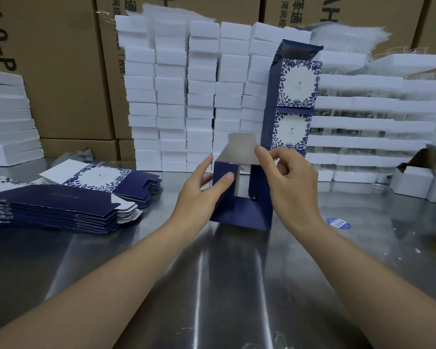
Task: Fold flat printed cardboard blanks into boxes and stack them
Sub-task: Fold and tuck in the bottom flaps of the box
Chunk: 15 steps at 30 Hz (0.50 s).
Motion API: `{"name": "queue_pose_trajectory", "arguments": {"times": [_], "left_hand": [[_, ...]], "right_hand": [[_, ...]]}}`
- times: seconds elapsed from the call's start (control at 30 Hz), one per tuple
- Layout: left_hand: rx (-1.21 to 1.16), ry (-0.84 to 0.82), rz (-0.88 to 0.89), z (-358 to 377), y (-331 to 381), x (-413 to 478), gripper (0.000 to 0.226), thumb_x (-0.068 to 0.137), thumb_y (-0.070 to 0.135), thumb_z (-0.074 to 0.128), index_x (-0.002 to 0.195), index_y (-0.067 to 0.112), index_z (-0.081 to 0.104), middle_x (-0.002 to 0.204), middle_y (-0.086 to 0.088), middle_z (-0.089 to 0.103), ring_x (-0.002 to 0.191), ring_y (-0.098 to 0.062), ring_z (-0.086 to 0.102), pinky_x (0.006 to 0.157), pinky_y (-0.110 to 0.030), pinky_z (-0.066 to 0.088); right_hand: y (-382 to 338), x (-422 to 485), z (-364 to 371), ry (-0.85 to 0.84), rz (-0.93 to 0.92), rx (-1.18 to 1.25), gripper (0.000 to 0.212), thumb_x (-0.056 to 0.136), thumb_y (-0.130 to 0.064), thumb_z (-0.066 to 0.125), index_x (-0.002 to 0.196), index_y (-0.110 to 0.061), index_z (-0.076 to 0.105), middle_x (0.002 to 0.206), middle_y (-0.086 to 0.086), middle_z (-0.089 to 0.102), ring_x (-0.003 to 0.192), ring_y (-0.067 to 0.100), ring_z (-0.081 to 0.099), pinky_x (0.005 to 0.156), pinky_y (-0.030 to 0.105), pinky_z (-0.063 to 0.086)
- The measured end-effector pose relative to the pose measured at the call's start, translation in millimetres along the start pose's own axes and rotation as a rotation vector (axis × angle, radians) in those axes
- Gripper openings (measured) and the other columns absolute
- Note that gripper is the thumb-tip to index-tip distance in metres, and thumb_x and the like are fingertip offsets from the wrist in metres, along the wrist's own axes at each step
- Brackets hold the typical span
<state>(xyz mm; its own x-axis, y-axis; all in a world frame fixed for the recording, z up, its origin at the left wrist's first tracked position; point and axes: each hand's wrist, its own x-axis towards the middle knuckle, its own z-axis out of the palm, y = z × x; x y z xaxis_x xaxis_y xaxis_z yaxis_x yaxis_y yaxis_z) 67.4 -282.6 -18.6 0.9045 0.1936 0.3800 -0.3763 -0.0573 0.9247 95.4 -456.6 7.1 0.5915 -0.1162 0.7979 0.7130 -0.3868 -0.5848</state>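
Observation:
A navy blue box [242, 212] stands half-formed on the steel table, its white-lined top flap raised. My left hand [202, 187] grips its left side flap, thumb on the blue face and fingers behind. My right hand [285, 175] pinches the right edge of the raised white flap. Behind them two folded boxes [295, 96] with blue leaf print stand one on the other, the upper one with its lid open. A pile of flat printed blanks [68, 197] lies at the left.
Stacks of white foam blocks [186, 91] rise behind the work spot, in front of brown cartons [61, 71]. White trays [378, 122] are piled at the right, small white boxes [410, 180] beside them. A blue round sticker [339, 223] lies on the steel table [224, 285].

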Motion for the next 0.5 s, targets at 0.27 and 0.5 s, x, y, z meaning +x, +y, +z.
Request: {"name": "queue_pose_trajectory", "arguments": {"times": [0.27, 0.5], "left_hand": [[-0.069, 0.317, -0.093, -3.1, -2.7, 1.6, 0.015, 0.101, 0.031, 0.071, 0.097, 0.017, 0.078, 0.096, -0.003, 0.082, 0.099, -0.031, 0.077, 0.089, -0.052, 0.063], [-0.552, 0.491, -0.296, -16.8, 5.2, 8.3, 0.023, 0.099, 0.023, 0.073, 0.121, 0.016, 0.071, 0.107, -0.005, 0.080, 0.090, -0.022, 0.078, 0.058, -0.036, 0.065]], "right_hand": [[-18.6, -14.0, 11.0, -0.109, -0.205, 0.032, 0.017, 0.094, -0.041, 0.072, 0.104, -0.032, 0.062, 0.072, -0.006, 0.054, 0.068, 0.017, 0.055, 0.064, 0.035, 0.046], [-31.5, -34.2, 24.2, -0.337, -0.405, -0.156, 0.047, 0.100, -0.041, 0.063, 0.062, -0.018, 0.050, 0.054, -0.005, 0.042, 0.055, 0.018, 0.043, 0.055, 0.039, 0.039]]}}
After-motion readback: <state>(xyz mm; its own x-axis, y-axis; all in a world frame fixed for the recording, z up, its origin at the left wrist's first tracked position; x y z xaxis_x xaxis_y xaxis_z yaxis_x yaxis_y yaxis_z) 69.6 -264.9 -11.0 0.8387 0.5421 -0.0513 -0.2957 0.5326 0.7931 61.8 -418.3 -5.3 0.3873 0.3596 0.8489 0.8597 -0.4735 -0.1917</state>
